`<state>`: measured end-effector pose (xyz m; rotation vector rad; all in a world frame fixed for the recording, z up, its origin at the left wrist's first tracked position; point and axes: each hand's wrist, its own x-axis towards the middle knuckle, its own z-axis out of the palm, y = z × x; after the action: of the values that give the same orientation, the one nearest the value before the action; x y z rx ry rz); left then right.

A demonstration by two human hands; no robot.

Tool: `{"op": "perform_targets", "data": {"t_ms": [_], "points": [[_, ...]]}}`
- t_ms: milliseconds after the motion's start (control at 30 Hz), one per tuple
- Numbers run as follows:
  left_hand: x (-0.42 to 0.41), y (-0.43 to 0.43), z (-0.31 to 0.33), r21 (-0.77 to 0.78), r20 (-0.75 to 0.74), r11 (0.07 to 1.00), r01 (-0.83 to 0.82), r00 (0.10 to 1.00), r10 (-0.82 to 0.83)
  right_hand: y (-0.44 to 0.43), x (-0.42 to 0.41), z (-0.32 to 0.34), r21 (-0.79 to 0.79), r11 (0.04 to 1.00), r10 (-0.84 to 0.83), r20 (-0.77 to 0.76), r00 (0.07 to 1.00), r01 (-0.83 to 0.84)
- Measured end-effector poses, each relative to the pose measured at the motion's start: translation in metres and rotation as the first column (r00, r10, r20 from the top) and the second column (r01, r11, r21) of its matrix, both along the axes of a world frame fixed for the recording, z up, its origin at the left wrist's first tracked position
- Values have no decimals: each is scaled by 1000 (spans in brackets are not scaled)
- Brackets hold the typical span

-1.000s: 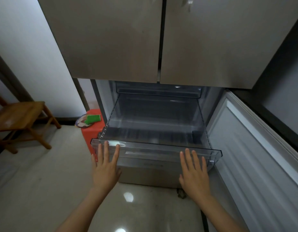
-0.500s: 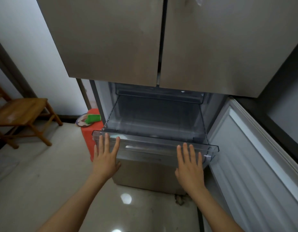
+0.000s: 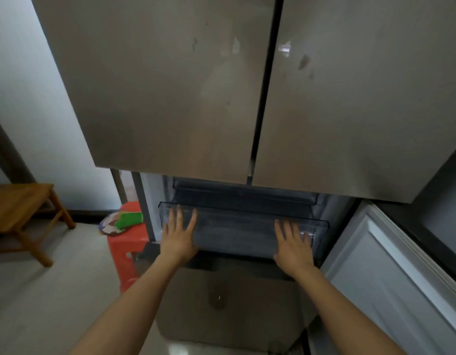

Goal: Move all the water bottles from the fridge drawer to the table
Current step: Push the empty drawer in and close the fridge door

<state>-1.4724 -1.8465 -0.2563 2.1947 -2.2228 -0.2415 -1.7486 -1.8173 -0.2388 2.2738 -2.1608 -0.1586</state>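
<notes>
The clear plastic fridge drawer point(image 3: 237, 231) sits nearly all the way inside the lower compartment, under the two closed upper doors point(image 3: 170, 85). My left hand point(image 3: 178, 237) lies flat against the drawer's front at its left end, fingers spread. My right hand point(image 3: 293, 247) presses flat on the front at its right end. Neither hand holds anything. What I can see of the drawer's inside shows no bottles. No table top with bottles is in view.
The lower fridge door point(image 3: 390, 283) stands open at the right. A red plastic stool point(image 3: 127, 249) with a green item and a cloth on it stands left of the fridge. A wooden stool point(image 3: 19, 213) is at the far left on the pale floor.
Both hands have pushed the drawer back into the fridge; it stuck out far a second ago. The view has tilted up toward the fridge doors.
</notes>
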Motion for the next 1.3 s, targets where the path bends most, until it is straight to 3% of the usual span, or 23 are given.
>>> {"op": "perform_targets", "data": {"t_ms": [567,733,900,1000,1100,1300], "points": [[-19,-71,-29,-291,-271,953,-85,963,3,-67,13,6,28,978,-201,-115,973,206],[-12,-75,-34,-238,-200,971,12,978,-61,-66,12,9,48,972,-225,-84,971,229],[-12,-47,-26,-280,-144,951,134,973,-180,-25,-1,9,-141,976,-177,-59,982,167],[-17,-25,-17,-312,-180,930,194,949,-258,16,-9,15,-186,970,-177,-78,981,160],[-34,1,-4,-335,-196,909,248,925,-325,65,-13,40,-326,937,-154,-64,986,126],[-72,78,15,-314,-177,869,382,876,-449,178,-27,60,-465,871,-250,-143,958,157]]}}
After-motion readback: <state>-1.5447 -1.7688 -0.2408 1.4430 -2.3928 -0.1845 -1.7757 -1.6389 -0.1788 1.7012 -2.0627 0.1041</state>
